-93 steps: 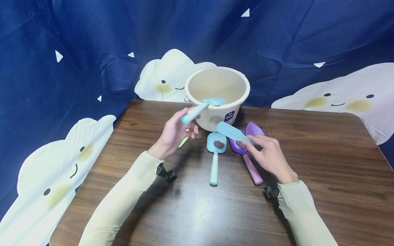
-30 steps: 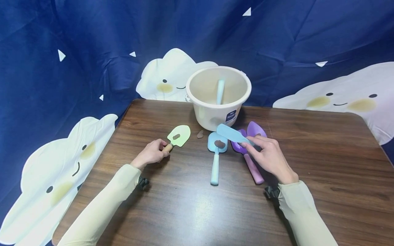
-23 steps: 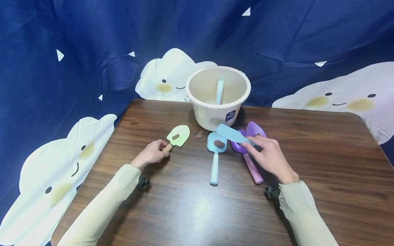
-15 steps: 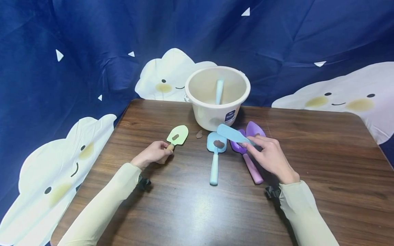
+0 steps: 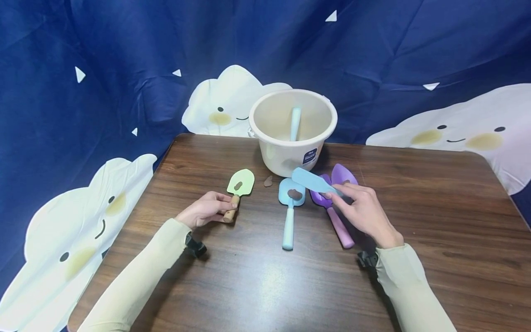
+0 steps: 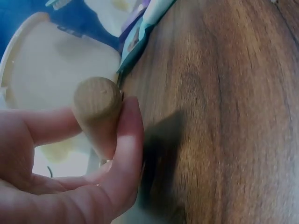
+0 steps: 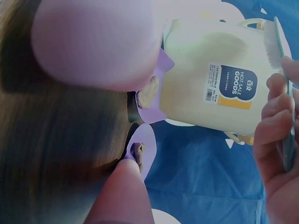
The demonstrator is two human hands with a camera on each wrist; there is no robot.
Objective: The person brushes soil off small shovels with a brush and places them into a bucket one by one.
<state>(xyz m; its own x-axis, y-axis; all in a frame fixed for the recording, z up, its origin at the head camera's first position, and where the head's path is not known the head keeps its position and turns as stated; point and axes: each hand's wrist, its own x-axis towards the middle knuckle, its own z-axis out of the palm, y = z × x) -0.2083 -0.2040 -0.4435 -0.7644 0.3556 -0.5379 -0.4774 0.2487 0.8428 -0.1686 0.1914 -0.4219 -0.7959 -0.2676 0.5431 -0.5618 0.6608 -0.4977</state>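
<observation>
My left hand [image 5: 207,210] pinches the wooden handle [image 6: 97,100] of a small green trowel [image 5: 245,179]. The trowel's blade points away and bears a brown lump [image 5: 238,186]. In my right hand [image 5: 362,210] is a light blue brush [image 5: 311,180], whose white bristles [image 7: 272,44] show in the right wrist view. Below the brush, a blue shovel [image 5: 289,226] lies on the table with a brown lump [image 5: 295,194] on its blade. Two purple shovels [image 5: 341,228] lie near the right hand, partly hidden by it, each with a brown lump.
A cream bucket [image 5: 286,159] stands at the table's back edge, with a pale blue handle [image 5: 295,123] sticking up inside. One loose brown lump [image 5: 268,181] lies before it. Behind the wooden table [image 5: 435,203] hangs a blue curtain [image 5: 145,50] with clouds.
The left hand's blue shovel went into the bucket; then that hand moved left and took hold of the green trowel, whose handle has swung toward the person. The right hand has stayed put.
</observation>
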